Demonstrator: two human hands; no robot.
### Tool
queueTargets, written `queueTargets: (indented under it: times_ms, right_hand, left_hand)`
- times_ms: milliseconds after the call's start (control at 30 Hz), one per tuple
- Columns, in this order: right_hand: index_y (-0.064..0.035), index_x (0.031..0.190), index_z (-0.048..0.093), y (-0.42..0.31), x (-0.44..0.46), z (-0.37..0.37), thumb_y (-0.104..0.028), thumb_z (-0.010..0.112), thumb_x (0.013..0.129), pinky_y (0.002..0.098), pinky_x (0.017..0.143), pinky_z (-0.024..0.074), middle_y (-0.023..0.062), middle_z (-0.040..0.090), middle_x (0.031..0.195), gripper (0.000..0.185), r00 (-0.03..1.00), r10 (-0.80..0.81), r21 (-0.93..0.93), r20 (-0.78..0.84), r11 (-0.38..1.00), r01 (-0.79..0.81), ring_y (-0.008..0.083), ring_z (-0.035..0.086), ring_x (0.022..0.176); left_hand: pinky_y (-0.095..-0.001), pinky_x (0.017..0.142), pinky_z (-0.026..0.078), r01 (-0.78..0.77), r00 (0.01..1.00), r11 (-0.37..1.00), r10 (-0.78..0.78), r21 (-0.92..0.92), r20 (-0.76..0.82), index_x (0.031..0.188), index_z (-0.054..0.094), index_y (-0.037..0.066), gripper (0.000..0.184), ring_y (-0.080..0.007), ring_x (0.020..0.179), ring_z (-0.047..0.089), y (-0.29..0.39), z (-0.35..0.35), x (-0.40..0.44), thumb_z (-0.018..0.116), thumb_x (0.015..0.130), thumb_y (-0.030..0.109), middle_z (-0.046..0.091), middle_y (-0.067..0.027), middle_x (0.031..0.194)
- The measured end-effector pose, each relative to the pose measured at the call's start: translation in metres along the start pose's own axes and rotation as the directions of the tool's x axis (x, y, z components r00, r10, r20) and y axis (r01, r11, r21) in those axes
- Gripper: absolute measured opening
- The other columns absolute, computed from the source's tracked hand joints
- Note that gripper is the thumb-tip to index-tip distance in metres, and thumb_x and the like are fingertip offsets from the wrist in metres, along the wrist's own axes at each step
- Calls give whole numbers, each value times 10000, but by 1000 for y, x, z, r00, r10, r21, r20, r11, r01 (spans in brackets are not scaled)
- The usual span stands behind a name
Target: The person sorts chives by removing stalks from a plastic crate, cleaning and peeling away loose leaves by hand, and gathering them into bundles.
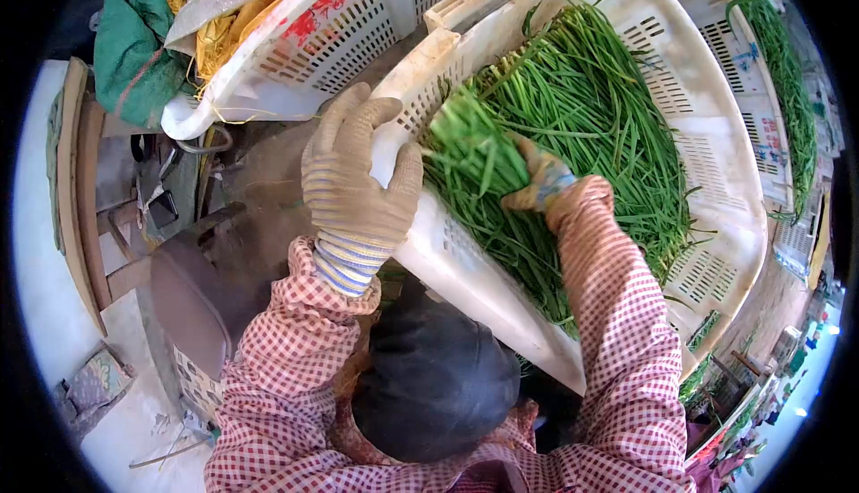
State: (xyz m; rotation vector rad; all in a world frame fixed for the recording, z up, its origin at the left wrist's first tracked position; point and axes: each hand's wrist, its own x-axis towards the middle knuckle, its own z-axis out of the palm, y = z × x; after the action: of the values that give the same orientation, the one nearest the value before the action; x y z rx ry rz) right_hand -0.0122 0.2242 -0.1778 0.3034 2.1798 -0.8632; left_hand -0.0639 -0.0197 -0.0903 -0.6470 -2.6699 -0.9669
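Note:
My left hand (358, 166), in a grey knit glove with a striped cuff, is raised beside the near left corner of a white plastic crate (488, 292). Its fingers are spread and hold nothing. Inside the crate lies a thick heap of long green garlic chives (599, 90). My right hand (541, 175), gloved too, reaches over the heap and is closed around one end of a bunch of garlic chives (479, 140). Motion blurs the bunch, which points toward the crate's left wall. Part of my right fingers is hidden by the leaves.
A second white crate (331, 32) with red marks stands behind on the left, with sacks (237, 19) in it. A green sack (134, 50) hangs at its side. More crates (743, 72) with greens line the right. A brown chair (188, 305) stands at left.

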Motion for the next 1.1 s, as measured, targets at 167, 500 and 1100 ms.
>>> queueTargets:
  times_ms: [167,500,1100]
  right_hand:
    - [-45,1434,275,106,52,-2,-338,825,640,388,1041,384,227,443,1355,1010,997,-72,139,-17,988,73,333,484,1211]
    - [-40,1392,336,140,33,16,-375,690,816,365,762,539,218,503,1252,755,980,-182,713,-80,677,184,305,589,965]
    - [-38,1455,183,54,-161,3,-416,782,682,412,1020,400,269,411,1321,1049,910,-144,3,-389,988,157,414,455,1199]
  left_hand:
    - [-390,996,397,32,999,997,-31,-72,14,1126,549,15,424,-311,1149,507,-1,2,-2,670,719,30,518,-191,1213]
    - [-427,1070,317,-337,941,933,331,125,72,1334,371,-28,760,-335,1264,394,28,-14,-1,732,673,79,386,-233,1348]
    - [-326,928,458,838,292,300,461,-456,838,1151,608,54,513,-173,1041,576,97,124,43,802,683,135,629,-54,1134]
